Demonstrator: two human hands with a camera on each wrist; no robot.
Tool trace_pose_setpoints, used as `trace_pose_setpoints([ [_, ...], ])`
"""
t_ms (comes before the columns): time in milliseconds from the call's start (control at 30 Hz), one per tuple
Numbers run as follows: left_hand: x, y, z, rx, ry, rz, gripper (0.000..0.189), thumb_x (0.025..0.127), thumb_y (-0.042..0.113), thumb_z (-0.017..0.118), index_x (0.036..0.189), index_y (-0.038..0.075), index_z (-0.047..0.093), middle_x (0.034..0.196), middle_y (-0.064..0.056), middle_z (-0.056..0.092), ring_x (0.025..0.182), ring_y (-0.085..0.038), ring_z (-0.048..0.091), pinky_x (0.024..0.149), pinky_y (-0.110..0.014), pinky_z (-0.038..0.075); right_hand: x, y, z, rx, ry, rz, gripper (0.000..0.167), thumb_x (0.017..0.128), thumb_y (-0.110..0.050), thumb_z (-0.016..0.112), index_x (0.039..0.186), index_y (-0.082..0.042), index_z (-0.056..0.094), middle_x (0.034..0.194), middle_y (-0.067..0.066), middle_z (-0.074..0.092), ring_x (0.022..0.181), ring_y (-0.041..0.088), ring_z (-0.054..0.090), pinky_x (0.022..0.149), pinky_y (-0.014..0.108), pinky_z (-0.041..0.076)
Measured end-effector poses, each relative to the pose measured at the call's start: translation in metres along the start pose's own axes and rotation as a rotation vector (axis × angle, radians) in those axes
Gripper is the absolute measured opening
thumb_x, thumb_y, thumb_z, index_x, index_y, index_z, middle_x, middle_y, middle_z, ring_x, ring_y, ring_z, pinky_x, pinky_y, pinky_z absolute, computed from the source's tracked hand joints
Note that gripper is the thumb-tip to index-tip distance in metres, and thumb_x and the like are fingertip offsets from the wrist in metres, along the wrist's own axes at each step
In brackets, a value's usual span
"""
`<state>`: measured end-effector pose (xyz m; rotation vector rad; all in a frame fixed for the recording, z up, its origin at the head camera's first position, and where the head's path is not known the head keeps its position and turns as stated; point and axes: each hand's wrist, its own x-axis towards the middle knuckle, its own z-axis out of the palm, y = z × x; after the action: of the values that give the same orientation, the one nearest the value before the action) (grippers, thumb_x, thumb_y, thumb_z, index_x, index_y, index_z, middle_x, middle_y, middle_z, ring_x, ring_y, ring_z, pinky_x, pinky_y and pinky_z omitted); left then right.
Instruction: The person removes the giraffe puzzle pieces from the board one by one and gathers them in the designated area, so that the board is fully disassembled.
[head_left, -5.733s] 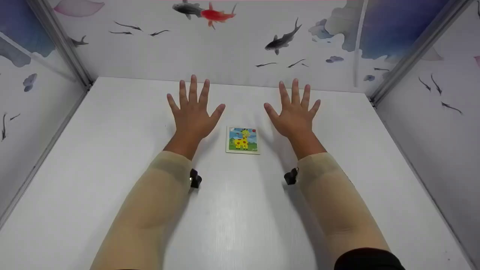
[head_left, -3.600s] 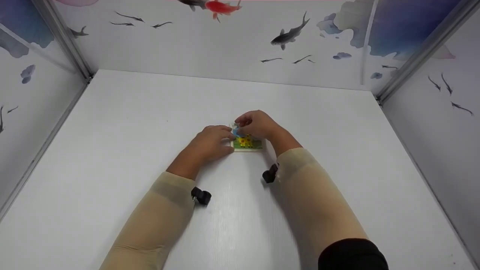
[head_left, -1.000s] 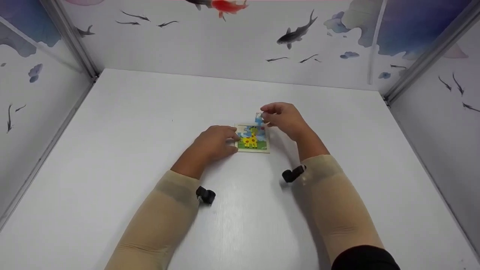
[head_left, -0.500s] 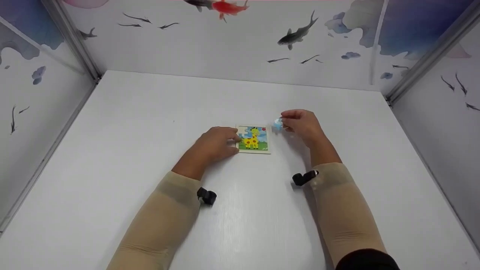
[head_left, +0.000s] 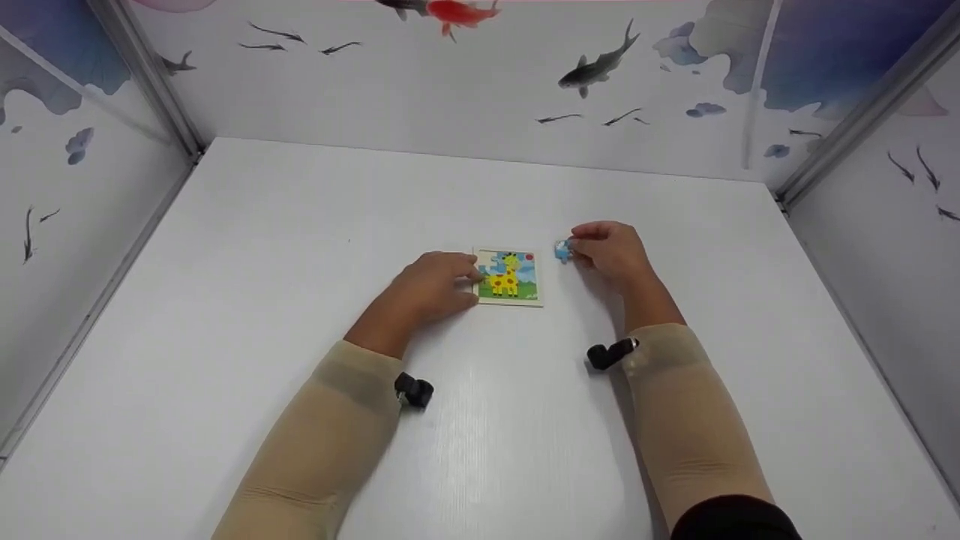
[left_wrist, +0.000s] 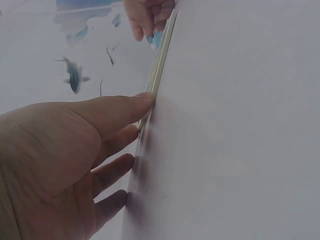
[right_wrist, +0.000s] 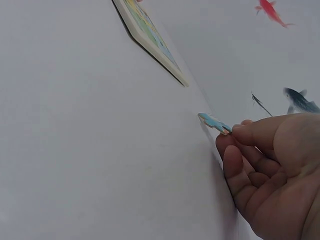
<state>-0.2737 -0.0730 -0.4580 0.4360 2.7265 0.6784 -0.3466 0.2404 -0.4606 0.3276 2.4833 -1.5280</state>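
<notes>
"What does the right hand (head_left: 616, 251) have?"

"A small blue puzzle piece (head_left: 562, 250), pinched between thumb and fingertips, with the other fingers bent in below. It sits to the right of the giraffe puzzle (head_left: 510, 279), near its far right corner but apart from it."

"Does the piece touch the desk (head_left: 480, 450)?"

"Hard to tell; even the right wrist view doesn't settle that."

"And the left hand (head_left: 433, 287)?"

"Half spread and relaxed, at the puzzle's left side. Its thumb touches the edge by the near left corner, and the fingers reach along that side."

"How does the puzzle lie?"

"Flat on the white desk, between the two hands. A yellow giraffe with red spots stands on green, under a blue sky, within a pale border. A bare pale gap (head_left: 486, 261) shows at the picture's far left."

"Anything beyond?"

"A white wall (head_left: 450, 90) at the far side, printed with a red fish (head_left: 461, 13) and, farther right, a dark fish (head_left: 598, 64). Beige sleeves cover both forearms."
</notes>
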Motion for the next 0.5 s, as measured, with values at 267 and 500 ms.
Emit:
trace_pose_setpoints([
  [267,-0.001,-0.001,-0.002,0.001,-0.003,0.026,0.043,0.103,0.029,0.069,0.145,0.025,0.068,0.169,0.008,0.047,0.163,-0.023,0.035,0.135,-0.046,0.028,-0.002,-0.002,-0.004,-0.083,0.017,-0.001,0.024,0.105,-0.022,0.068,0.128,-0.016,0.072,0.13,0.007,0.07,0.109,0.02,0.067,0.091,0.027,0.06],
  [500,0.0,0.0,-0.001,-0.004,-0.009,0.005,0.044,0.103,0.03,0.069,0.146,0.026,0.067,0.168,0.009,0.047,0.163,-0.021,0.034,0.136,-0.045,0.027,-0.009,-0.013,0.0,-0.106,0.006,-0.016,0.03,0.105,-0.028,0.069,0.134,-0.018,0.07,0.13,0.005,0.068,0.113,0.023,0.066,0.096,0.032,0.06],
])
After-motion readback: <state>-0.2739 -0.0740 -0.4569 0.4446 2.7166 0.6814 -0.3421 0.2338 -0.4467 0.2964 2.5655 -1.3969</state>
